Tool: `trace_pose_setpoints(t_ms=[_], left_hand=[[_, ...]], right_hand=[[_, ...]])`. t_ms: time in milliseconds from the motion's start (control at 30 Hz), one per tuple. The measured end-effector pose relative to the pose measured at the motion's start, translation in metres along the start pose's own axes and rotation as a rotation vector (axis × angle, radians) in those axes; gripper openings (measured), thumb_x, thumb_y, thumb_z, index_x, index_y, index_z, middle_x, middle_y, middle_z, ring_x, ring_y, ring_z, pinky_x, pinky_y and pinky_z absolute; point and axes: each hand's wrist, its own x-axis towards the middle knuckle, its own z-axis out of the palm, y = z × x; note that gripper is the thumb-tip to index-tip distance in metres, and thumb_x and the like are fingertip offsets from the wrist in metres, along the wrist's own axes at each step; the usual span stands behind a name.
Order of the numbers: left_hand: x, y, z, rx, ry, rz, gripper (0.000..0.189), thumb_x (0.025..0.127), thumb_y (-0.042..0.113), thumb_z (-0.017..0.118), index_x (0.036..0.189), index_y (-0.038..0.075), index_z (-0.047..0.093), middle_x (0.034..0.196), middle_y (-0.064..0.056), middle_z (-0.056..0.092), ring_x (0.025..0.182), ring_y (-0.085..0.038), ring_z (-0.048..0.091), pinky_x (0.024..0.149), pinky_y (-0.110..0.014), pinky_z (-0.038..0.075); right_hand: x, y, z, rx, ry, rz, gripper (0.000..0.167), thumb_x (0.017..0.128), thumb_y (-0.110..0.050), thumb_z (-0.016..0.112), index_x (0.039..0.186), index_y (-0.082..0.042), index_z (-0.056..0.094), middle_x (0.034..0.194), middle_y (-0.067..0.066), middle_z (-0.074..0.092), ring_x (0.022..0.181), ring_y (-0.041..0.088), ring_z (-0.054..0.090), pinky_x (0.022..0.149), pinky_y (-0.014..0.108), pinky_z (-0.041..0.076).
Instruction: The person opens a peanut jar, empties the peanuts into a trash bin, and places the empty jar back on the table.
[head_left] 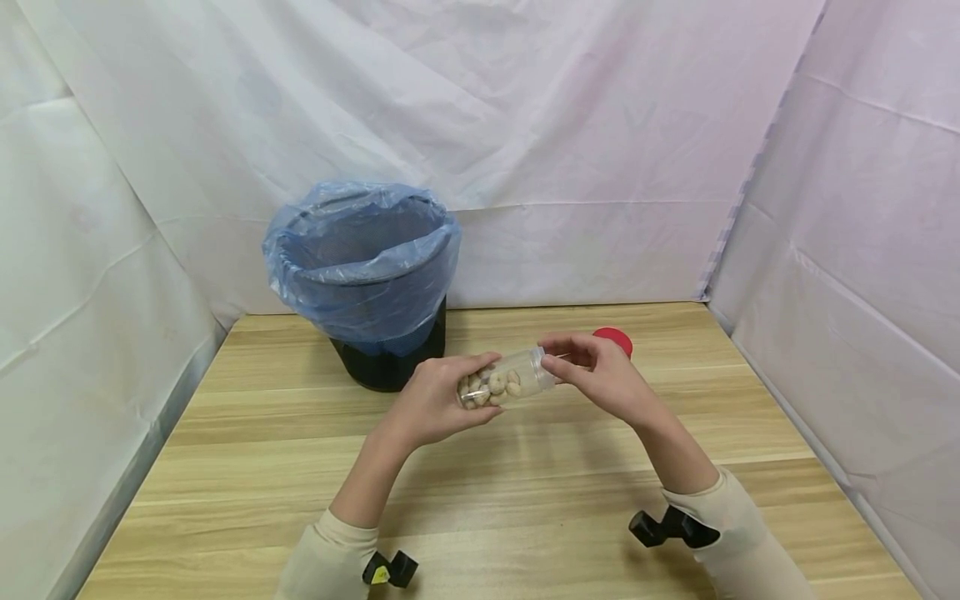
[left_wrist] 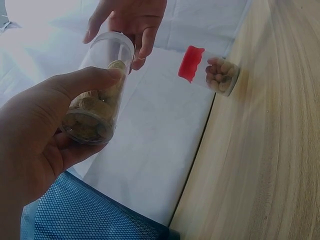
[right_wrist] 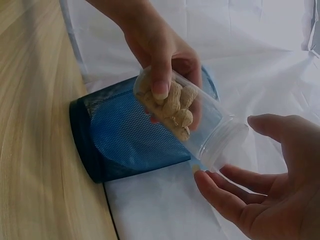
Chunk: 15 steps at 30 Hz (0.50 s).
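Note:
My left hand [head_left: 442, 396] grips a clear plastic jar [head_left: 530, 375] around its bottom half, thumb on one side and fingers on the other. Unshelled peanuts [right_wrist: 172, 105] lie toward the jar's base. The jar is tilted above the table, its mouth pointing right. At that uncapped-looking mouth is my right hand [head_left: 600, 379], thumb and fingertips spread loosely about the rim. In the right wrist view, the thumb [right_wrist: 272, 127] is right at one edge of the rim and the fingers [right_wrist: 225, 195] are at the other.
A black mesh bin [head_left: 386, 358] lined with a blue plastic bag [head_left: 360, 271] stands at the back left. Behind my right hand, a second clear jar [left_wrist: 222, 75] with a red lid [head_left: 613, 339] holds reddish-brown nuts. White cloth [head_left: 570, 250] encloses the wooden table [head_left: 480, 508].

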Motion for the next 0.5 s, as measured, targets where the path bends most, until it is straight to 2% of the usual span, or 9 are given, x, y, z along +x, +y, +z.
trace_pose_setpoints(t_ms=[133,267,400,500], left_hand=[[0.0,-0.0007,0.0005,0.008,-0.004,-0.002,0.067,0.08,0.027,0.098,0.14,0.01,0.073,0.124,-0.005,0.08,0.098,-0.015,0.075,0.084,-0.034,0.063],[-0.0001,-0.0014,0.0006,0.017,-0.005,0.0,0.066,0.08,0.028,0.098,0.139,0.01,0.074,0.123,-0.004,0.081,0.098,-0.015,0.075,0.084,-0.034,0.063],[0.0001,-0.0016,0.0003,0.02,-0.002,-0.001,0.066,0.079,0.028,0.098,0.139,0.011,0.074,0.123,-0.004,0.081,0.098,-0.015,0.075,0.084,-0.034,0.063],[0.0004,-0.001,-0.0001,0.019,-0.001,-0.003,0.066,0.079,0.028,0.098,0.139,0.011,0.074,0.123,-0.004,0.081,0.098,-0.014,0.075,0.085,-0.034,0.062]], right_hand=[[-0.0001,-0.0004,-0.0002,0.014,-0.008,0.012,0.042,0.104,-0.025,0.075,0.138,-0.001,0.069,0.131,0.018,0.073,0.109,0.023,0.075,0.089,0.027,0.064],[-0.0006,0.0,-0.0009,0.002,-0.019,-0.009,0.042,0.103,-0.023,0.076,0.138,-0.002,0.069,0.13,0.016,0.074,0.114,0.026,0.074,0.089,0.026,0.063],[-0.0007,0.001,-0.0016,0.031,-0.044,-0.071,0.042,0.101,-0.017,0.078,0.139,-0.003,0.069,0.134,0.014,0.073,0.124,0.03,0.07,0.092,0.027,0.063],[-0.0007,0.0016,-0.002,0.113,-0.081,-0.12,0.045,0.1,-0.009,0.078,0.142,0.0,0.065,0.141,0.017,0.068,0.128,0.03,0.068,0.097,0.03,0.063]])
